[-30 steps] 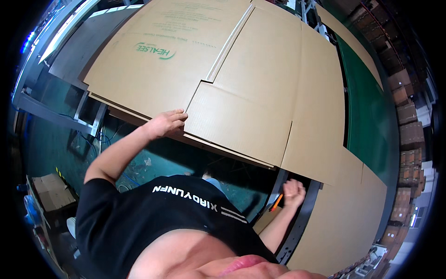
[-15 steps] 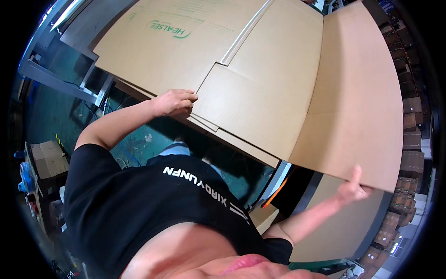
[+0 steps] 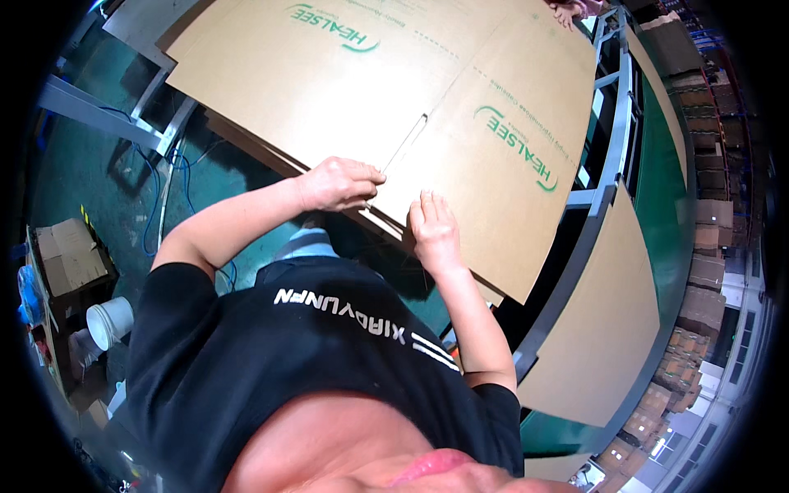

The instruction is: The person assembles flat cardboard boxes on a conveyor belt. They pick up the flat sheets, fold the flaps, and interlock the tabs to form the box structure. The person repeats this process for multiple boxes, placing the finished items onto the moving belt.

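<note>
A large flattened cardboard box (image 3: 308,99) with green print lies in front of me, its right panel (image 3: 509,140) folded over flat. A narrow slot runs from its near edge between the two printed halves. At the near edge, beside that slot, my left hand (image 3: 345,182) is closed on the cardboard, fingers bent over the top; its thumb is hard to make out. Just to the right, my right hand (image 3: 436,230) rests flat on the folded panel, fingers stretched out together. More cardboard layers show under the near edge.
Another person's hand (image 3: 565,15) touches the cardboard's far right corner. On the right stands a metal frame (image 3: 604,189) beside a green surface bearing a cardboard sheet (image 3: 596,320). A white bucket (image 3: 109,322) and an open carton (image 3: 70,255) are at left. Cables lie on the floor.
The right panel has swung over leftward and now lies flat with its print up. My right hand has left that panel's outer edge and moved left onto its top, near my left hand.
</note>
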Demonstrator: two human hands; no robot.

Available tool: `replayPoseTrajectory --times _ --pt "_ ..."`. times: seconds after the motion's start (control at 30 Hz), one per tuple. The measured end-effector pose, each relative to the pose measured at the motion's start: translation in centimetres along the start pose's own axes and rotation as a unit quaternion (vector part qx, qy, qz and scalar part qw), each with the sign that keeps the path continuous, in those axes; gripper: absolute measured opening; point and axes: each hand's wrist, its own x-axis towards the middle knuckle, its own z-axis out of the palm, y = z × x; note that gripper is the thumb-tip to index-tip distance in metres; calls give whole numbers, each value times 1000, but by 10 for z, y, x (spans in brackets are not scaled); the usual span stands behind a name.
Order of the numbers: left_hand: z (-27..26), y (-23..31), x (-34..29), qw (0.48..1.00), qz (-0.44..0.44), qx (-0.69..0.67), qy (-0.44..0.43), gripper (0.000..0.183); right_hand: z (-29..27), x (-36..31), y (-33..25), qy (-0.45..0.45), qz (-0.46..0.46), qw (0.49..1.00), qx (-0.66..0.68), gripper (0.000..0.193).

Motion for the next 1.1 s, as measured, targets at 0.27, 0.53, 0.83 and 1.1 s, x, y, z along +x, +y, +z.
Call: replayPoseTrajectory --times 0.27,0.53,0.83,1.1 --pt "-54 -23 -9 988 17 29 -149 50 -9 -45 122 69 433 896 68 47" --pt "-37 -88 -23 969 83 -87 -216 62 37 -110 322 160 722 479 473 46" --pt "-10 -127 -53 857 68 -404 -313 47 45 -55 316 164 782 386 461 55" --pt "51 -101 -130 164 -595 -705 -350 52 45 -49 299 159 845 471 197 77"
